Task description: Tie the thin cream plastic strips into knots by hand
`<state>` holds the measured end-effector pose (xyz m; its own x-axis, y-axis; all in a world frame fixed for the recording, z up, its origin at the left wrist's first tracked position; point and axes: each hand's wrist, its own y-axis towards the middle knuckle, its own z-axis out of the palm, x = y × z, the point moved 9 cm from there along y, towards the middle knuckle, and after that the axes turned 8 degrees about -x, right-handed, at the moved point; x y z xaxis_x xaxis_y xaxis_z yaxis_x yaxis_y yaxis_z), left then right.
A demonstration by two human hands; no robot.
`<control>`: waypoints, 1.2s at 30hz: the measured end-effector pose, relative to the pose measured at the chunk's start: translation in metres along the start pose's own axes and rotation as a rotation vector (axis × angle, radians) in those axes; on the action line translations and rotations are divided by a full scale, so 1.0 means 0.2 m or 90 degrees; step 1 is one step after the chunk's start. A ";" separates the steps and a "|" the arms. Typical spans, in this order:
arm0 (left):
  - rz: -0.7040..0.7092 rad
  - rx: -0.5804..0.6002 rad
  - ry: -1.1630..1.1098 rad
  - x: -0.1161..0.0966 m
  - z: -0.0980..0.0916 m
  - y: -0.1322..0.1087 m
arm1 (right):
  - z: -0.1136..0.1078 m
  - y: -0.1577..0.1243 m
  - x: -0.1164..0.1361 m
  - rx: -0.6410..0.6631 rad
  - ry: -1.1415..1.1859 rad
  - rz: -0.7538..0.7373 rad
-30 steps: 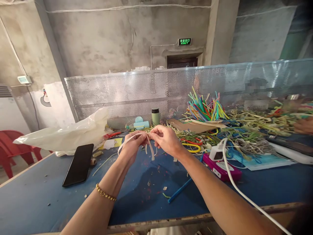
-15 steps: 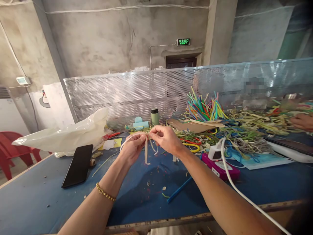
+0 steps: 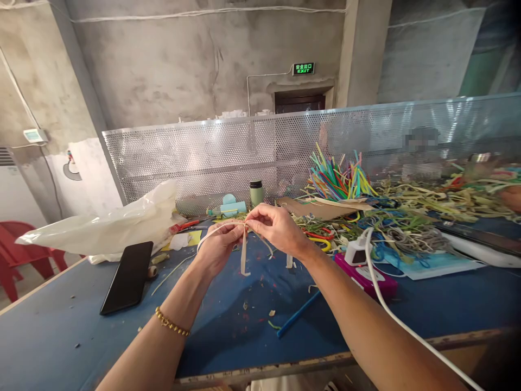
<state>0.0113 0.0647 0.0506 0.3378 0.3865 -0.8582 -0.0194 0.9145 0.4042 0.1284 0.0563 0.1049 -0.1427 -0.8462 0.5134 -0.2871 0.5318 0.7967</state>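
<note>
My left hand [image 3: 217,245] and right hand [image 3: 277,229] both pinch the pale strip [image 3: 243,256], seemingly where it crosses, so each grip should hold firm and close.

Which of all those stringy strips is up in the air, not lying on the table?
The pale cream strip, pinched between the left hand and right hand. The coloured strips lie heaped on the blue table.
</note>
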 end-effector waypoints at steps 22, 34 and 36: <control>0.026 -0.020 -0.034 -0.01 -0.02 0.00 | -0.04 0.01 0.06 -0.064 -0.225 -0.125; 0.094 -0.062 0.136 -0.01 -0.04 0.01 | 0.07 -0.05 0.14 0.008 -0.232 -0.178; 0.107 -0.072 0.191 -0.02 -0.05 0.01 | 0.09 -0.06 0.14 0.008 -0.244 -0.178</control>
<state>0.0017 0.0666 0.0513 0.0295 0.5347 -0.8445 -0.1604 0.8365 0.5240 0.1116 0.0259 0.1042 -0.3967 -0.9097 0.1228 -0.3760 0.2830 0.8823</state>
